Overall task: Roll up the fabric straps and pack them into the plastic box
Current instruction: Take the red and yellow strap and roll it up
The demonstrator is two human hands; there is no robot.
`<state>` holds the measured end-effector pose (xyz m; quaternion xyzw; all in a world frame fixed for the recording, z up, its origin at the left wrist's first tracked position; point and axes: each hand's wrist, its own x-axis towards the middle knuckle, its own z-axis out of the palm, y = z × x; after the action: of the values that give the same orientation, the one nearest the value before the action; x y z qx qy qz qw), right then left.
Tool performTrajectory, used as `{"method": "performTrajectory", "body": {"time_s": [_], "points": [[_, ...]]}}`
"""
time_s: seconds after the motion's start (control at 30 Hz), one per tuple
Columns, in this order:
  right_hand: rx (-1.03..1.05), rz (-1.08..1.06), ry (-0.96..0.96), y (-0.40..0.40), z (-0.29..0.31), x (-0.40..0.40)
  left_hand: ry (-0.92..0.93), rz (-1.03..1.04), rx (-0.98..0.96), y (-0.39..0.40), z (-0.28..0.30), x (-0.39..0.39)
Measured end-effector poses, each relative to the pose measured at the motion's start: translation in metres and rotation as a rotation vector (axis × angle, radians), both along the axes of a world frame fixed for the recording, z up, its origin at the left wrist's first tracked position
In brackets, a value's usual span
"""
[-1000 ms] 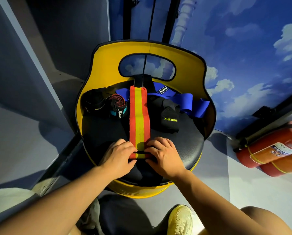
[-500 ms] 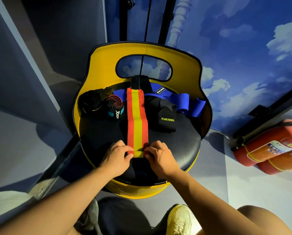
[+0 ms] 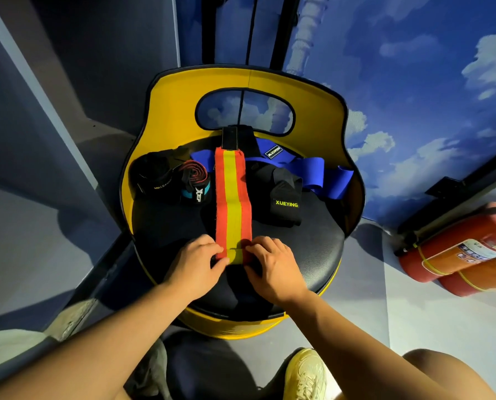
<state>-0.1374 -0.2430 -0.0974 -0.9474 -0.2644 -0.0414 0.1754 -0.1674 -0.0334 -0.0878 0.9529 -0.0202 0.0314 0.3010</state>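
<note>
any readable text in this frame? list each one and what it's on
"XUEYING": yellow-green letters on the black strap right of the red and yellow strap.
"XEP" (last letter unsure): white letters, turned sideways, on the rolled strap with the teal band.
Small black tag on the blue strap: white print, too small to read.
Black roll at far left: pale print, unreadable.
Fire extinguisher label: pictograms and print, too blurred.

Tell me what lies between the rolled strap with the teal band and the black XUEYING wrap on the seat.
The head view shows the red-and-yellow strap lying flat between the teal-banded roll and XUEYING wrap.
</note>
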Motion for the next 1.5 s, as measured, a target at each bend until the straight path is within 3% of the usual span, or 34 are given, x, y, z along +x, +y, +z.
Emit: {"method": "performTrajectory", "body": {"time_s": [0.27,0.63,0.83,1.03,1.23,1.5], "points": [[-0.02,0.029,0.051,0.002,0.008,-0.003,0.071,-0.063,0.108,-0.001,0.002,-0.006],[0.083,-0.088,0.251,0.003,0.008,-0.006,0.178,0.022,-0.07,-0.001,0.007,-0.005],[0.302,-0.271,0.239,0.016,0.007,0.004,0.065,0.168,-0.16,-0.006,0.006,0.011],[0.077,-0.153,-0.077,0.014,0.006,0.013,-0.016,0.175,-0.144,-0.004,0.01,0.017],[-0.036,-0.039,0.034,0.0,0.005,0.006,0.094,-0.041,-0.065,0.003,0.011,0.009],[-0.122,0.023,0.19,-0.004,0.023,-0.008,0.233,-0.066,0.057,0.0,0.022,-0.01]]}}
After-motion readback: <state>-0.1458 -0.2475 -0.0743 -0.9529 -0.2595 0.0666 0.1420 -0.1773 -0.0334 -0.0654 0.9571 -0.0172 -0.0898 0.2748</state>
